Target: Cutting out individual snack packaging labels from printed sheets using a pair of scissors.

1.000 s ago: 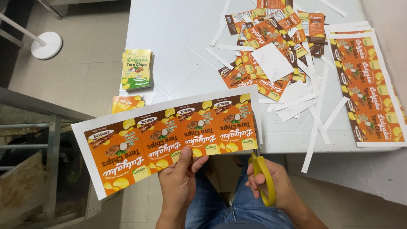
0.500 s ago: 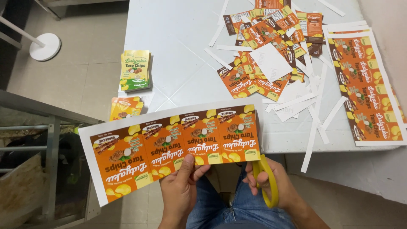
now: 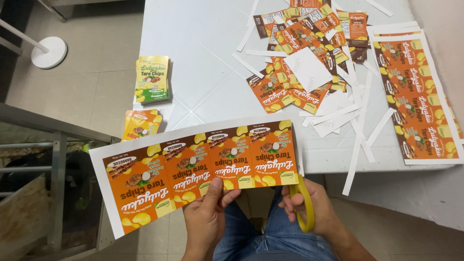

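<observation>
Left hand (image 3: 207,217) pinches label strip (image 3: 193,169) by its lower edge, above lap | right hand (image 3: 314,208) grips yellow scissors (image 3: 304,203) at strip's right end | table (image 3: 208,63) beyond holds cut labels (image 3: 299,63)

A small packaging workroom: printed label sheets (image 3: 420,96) and paper offcuts (image 3: 357,145) litter a white table (image 3: 208,48)

Even, fairly bright indoor light falls from overhead, with no harsh glare. The white table (image 3: 208,58) reflects it softly and looks slightly bluish. Shadows are faint and short beneath the paper strips (image 3: 360,140). The dark corner at the left edge stays dim. Focus is sharp throughout, and straight lines bend slightly near the edges.
</observation>
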